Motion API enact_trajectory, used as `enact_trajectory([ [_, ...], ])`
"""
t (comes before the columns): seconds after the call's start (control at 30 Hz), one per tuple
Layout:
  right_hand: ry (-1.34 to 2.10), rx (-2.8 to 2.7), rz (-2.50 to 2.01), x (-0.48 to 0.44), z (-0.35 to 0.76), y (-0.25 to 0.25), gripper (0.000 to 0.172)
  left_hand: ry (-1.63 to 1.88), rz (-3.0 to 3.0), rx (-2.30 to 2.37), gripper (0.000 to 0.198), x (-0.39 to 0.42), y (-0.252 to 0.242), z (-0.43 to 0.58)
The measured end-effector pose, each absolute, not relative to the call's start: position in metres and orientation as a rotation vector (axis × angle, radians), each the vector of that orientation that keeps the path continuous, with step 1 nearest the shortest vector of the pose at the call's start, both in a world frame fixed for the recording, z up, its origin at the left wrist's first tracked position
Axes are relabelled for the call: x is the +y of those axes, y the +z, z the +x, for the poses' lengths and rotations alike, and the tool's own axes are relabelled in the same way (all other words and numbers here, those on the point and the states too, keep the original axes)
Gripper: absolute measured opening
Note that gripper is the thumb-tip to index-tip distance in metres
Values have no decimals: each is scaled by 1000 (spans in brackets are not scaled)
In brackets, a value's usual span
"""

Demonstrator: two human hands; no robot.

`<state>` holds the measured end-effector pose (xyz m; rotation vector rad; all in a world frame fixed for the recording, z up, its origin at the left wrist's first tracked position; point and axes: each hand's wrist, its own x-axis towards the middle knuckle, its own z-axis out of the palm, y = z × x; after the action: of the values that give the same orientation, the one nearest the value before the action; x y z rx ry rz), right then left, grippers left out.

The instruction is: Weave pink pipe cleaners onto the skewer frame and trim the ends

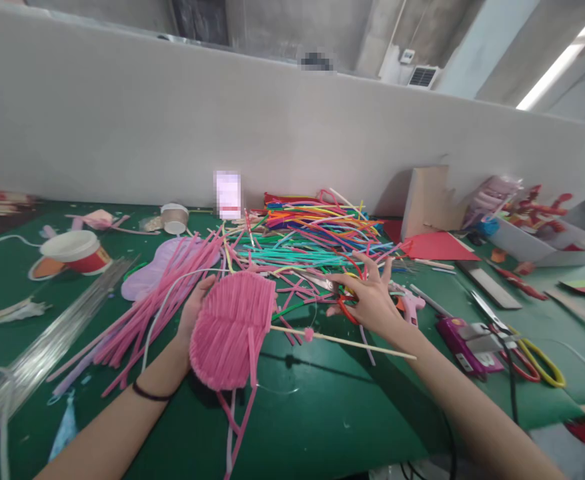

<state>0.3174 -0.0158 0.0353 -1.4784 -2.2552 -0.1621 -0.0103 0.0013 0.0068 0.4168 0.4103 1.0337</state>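
My left hand [192,320] grips the edge of a pink pipe-cleaner piece [232,333], a rounded panel of rows laid side by side. Loose pink stems dangle from its lower end. A thin wooden stick [362,347] with a small pink knot on it juts out to the right of the panel. Over at the pile, the thumb and index finger of my right hand [369,297] close around small scissors [346,308] with red-orange handles, while its other fingers are raised and spread. The blades point left; my hand partly hides the handles.
Coloured pipe cleaners [312,233] lie heaped at the back, beside a lit phone [229,195]. Pink stems [167,293] and a paper cup [77,252] are on the left. To the right are a pink glue gun [412,305], a purple power strip [467,347] and larger yellow-handled scissors [537,360].
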Motion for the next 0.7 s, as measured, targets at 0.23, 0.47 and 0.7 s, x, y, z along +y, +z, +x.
enact_trajectory([
  [0.23, -329, -2355, -1527, -8, 338, 42, 58, 795, 384, 391, 58, -1, 16, -11],
  [0.47, -339, -2409, -1590, -13, 345, 51, 80, 601, 409, 369, 55, -11, 22, 2],
  [0.7, -181, -2383, -1638, -19, 329, 52, 76, 630, 402, 430, 59, -14, 25, 8],
])
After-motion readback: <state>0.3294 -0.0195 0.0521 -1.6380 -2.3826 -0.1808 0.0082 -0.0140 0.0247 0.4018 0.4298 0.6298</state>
